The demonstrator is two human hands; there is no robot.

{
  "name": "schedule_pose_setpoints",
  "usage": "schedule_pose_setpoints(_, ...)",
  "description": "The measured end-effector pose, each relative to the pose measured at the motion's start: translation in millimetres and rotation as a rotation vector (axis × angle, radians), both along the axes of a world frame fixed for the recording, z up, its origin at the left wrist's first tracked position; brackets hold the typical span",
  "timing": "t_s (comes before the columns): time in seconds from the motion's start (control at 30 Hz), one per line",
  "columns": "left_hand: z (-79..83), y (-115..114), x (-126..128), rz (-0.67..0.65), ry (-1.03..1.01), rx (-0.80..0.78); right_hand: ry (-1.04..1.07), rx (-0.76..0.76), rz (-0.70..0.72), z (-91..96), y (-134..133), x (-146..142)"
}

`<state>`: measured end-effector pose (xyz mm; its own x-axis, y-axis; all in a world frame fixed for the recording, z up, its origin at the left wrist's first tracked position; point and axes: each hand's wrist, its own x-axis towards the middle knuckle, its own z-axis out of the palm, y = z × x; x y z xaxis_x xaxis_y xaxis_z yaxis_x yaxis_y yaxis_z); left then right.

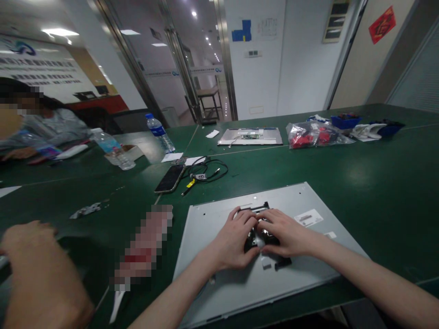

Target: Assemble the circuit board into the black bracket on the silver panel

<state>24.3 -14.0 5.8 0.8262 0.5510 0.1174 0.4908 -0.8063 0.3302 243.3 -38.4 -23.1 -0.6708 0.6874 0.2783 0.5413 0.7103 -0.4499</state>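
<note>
Hands meet at the middle of a grey metal monitor back panel [308, 256] that lies flat on the green table [377, 183], its long side running left to right in front of the person. The left hand [233, 242] and right hand [286, 234] close in from either side on a black fitting [268, 237] mounted on the panel. The fingers of both are bent down tight over it and the fingertips nearly touch. Whether the thumbs hook underneath cannot be seen. The fitting lies directly beneath and between the two hands, equally near to each. What shows of it runs from a black bar just beyond the knuckles to a black tab just behind the right palm, so its length seems to point away from the person. A white label [308, 218] sits on the panel just right of the right hand. Farther off lie a smartphone [170, 178] and a coiled black cable [206, 172], and a co-worker's hand [34, 269] rests at the lower left.
</note>
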Motion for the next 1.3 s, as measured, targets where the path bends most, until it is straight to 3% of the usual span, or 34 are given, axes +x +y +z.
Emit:
schedule_pose_setpoints(0.37, 4.1, 4.9, -1.6, 0.009, 0.006, -0.056, 0.055, -0.001, -0.033, 8.8, 6.0, 7.5)
schedule_pose_setpoints(0.73, 6.4, 16.7, -5.5, 0.031, -0.020, -0.188, 0.041, 0.132, -0.336, 2.7, 40.6, 47.5)
schedule_pose_setpoints(1.03, 2.3, 25.9, -10.3, 0.044, -0.046, -0.272, 0.010, 0.074, -0.439, -4.8, 59.0, 69.1)
schedule_pose_setpoints(1.3, 2.5, 28.4, -13.1, 0.016, -0.046, -0.277, 0.005, -0.011, -0.422, -6.5, 61.6, 59.6)
